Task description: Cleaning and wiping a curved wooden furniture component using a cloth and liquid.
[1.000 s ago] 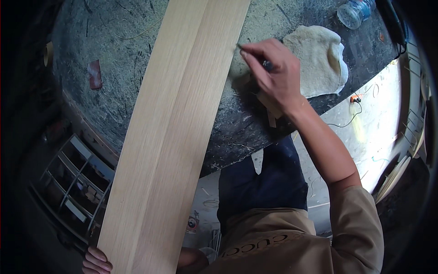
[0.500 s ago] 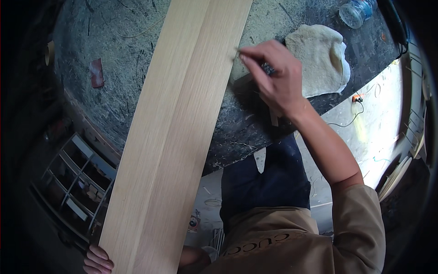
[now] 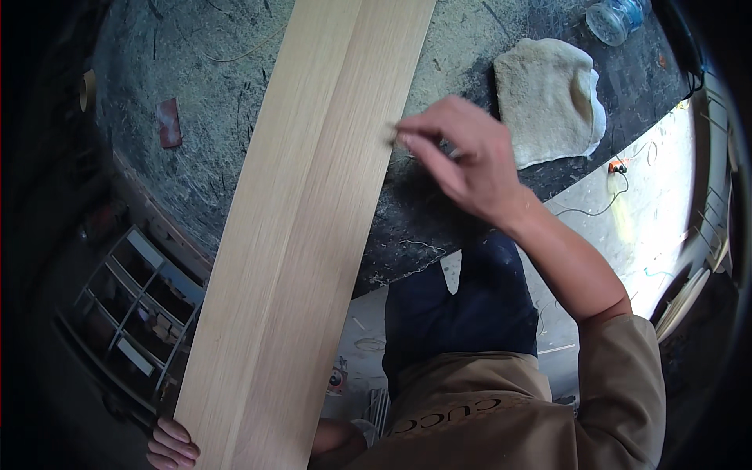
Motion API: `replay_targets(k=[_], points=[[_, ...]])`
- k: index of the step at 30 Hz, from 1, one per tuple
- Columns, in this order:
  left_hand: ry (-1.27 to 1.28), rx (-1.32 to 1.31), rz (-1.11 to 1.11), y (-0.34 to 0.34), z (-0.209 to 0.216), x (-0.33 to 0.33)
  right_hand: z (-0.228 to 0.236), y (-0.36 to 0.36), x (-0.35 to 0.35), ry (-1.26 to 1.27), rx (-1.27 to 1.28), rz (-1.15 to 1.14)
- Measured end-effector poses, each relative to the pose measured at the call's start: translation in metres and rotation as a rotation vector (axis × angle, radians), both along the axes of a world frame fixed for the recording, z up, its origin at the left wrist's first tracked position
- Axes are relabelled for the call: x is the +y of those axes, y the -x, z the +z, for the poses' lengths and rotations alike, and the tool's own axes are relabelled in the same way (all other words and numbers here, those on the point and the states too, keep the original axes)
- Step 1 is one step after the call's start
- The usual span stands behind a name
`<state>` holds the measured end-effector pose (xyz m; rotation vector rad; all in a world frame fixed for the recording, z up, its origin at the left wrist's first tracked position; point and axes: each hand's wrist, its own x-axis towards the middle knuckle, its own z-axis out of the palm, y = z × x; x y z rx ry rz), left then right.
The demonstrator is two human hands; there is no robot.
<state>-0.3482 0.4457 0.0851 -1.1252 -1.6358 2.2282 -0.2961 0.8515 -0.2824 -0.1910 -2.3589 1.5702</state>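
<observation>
A long pale wooden board (image 3: 294, 235) lies slantwise over the worktable, its near end jutting past the table toward me. My left hand (image 3: 172, 445) grips the board's left edge close to that near end; its fingers curl over the edge and the rest is hidden beneath. At the board's right edge, my right hand (image 3: 466, 153) is closed in a pinch. Something small and dark shows at its fingertips, smeared by motion, and I cannot make out what it is. Right of this hand, a folded cream cloth (image 3: 544, 102) rests on the table.
The dark, scuffed worktable (image 3: 204, 70) carries pale dust. On it are a reddish scrap (image 3: 168, 123) to the left and a clear plastic bottle (image 3: 617, 22) at the far right. A metal frame rack (image 3: 141, 301) stands below at left. A cable (image 3: 603, 210) runs across the floor.
My right hand has slid toward me along the board's right edge, still pinched. My left hand keeps its grip, and the board looks nearly unmoved.
</observation>
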Motion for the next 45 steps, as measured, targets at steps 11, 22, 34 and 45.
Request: replay_targets(k=[11, 22, 34, 45], points=[[-0.113, -0.136, -0.584, 0.032, -0.015, -0.014, 0.017, -0.033, -0.034, 0.215, -0.014, 0.178], [-0.134, -0.229, -1.089, 0.068, -0.002, -0.077, -0.008, -0.017, -0.017, 0.268, -0.184, 0.010], [-0.143, -0.316, -1.218, 0.076, -0.002, -0.074, -0.037, 0.024, 0.050, -0.114, -0.027, -0.189], [-0.179, -0.267, -1.066, 0.069, -0.009, -0.060, -0.019, -0.014, -0.030, -0.032, 0.145, -0.107]])
